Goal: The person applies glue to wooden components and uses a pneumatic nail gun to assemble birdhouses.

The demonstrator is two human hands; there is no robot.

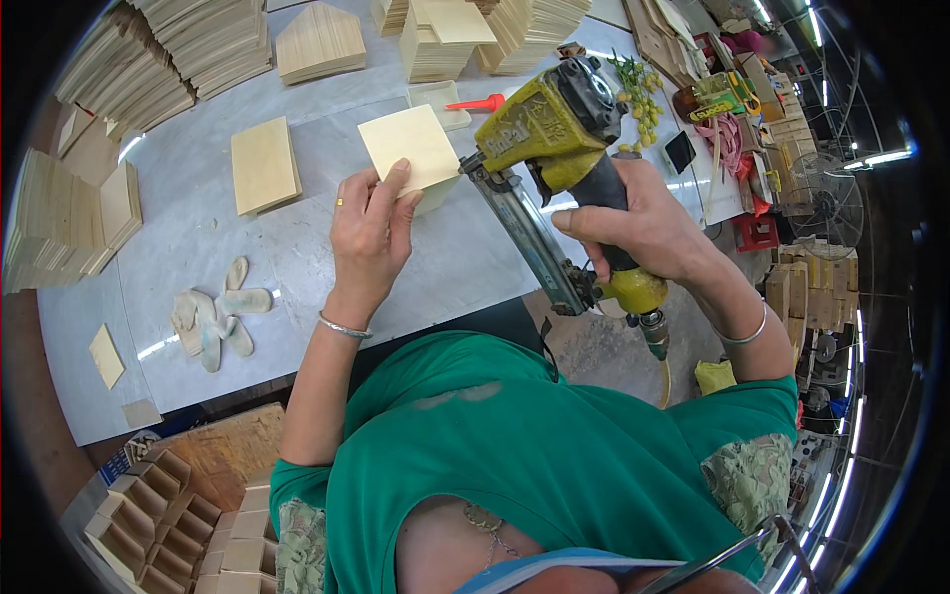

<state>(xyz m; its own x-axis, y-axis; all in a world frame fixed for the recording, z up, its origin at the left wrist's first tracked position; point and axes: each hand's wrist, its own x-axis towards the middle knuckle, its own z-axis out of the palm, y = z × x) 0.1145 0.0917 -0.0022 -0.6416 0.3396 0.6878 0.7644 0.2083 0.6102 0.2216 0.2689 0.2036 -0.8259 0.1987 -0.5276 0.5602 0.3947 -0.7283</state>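
My left hand grips a small wooden box of thin pale panels, its fingers on the square top and the thumb by the near side. In my right hand is a yellow pneumatic nail gun, its dark grip wrapped by my fingers. The gun's nose meets the right edge of the box top, or sits very close to it. Its magazine slants down toward me, and an air hose hangs from the base. Left of the box, a rectangular wooden panel lies on the grey table.
Stacks of wooden panels line the table's far and left sides. Pale gloves lie near the front left. A red pointed object, yellow-green fruit and a phone are farther right. Open wooden boxes stand below at left.
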